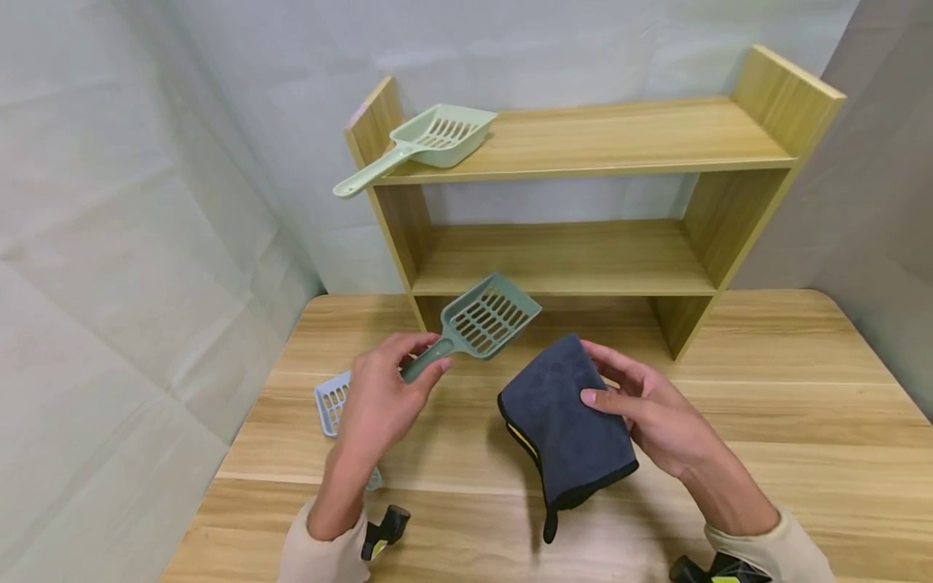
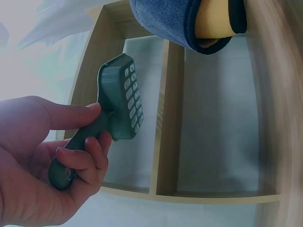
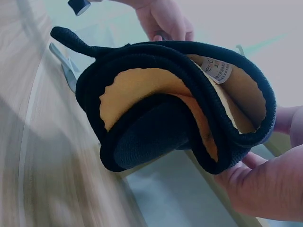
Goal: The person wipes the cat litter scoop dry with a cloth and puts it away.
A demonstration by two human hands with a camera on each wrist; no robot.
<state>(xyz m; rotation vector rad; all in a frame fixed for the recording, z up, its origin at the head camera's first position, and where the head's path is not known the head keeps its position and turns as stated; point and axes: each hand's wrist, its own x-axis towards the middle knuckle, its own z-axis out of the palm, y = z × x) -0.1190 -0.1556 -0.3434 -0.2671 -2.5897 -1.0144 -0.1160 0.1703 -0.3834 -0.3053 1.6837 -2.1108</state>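
Observation:
My left hand grips the handle of a dark green litter scoop, its slotted pan raised over the table in front of the shelf. The left wrist view shows the thumb and curled fingers round that handle. To the right, my right hand pinches a folded dark grey cloth by its right edge, thumb on the near face. Black trim and a hanging loop edge the cloth. From the right wrist, its yellow-orange inner side and a white label show between the folds.
A wooden shelf unit stands at the back of the table. On its top board, at the left, lies a pale green scoop, handle jutting past the edge. A light blue scoop lies on the table, partly hidden behind my left hand.

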